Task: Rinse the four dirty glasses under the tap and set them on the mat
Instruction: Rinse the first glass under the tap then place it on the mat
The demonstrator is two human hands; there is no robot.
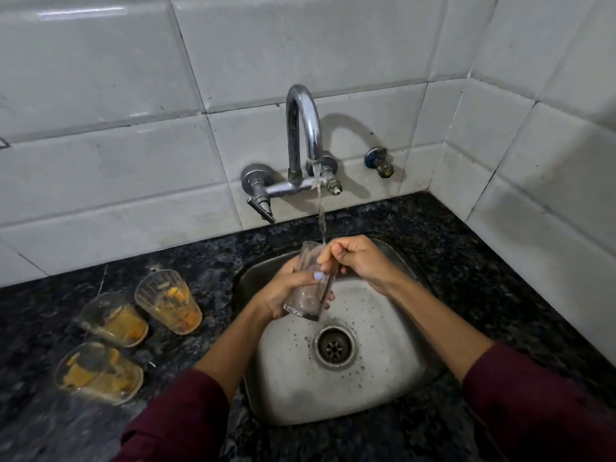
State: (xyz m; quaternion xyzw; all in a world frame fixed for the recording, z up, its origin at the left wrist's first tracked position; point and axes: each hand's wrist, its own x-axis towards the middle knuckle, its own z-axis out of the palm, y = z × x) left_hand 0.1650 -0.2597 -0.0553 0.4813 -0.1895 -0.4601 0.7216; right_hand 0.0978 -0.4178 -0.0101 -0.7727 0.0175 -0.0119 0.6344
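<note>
My left hand grips a clear glass around its lower half and holds it upright over the steel sink. My right hand is at the glass's rim with its fingers reaching inside. Water runs from the chrome tap and falls at the rim of the glass. Three dirty glasses with orange residue stand on the dark counter left of the sink: one at the back, one in the middle and one nearest me. No mat is in view.
The sink's drain lies just below the held glass. A lever handle sticks out at the tap's left. A small wall valve sits right of the tap. Black speckled counter surrounds the sink, with white tiled walls behind and to the right.
</note>
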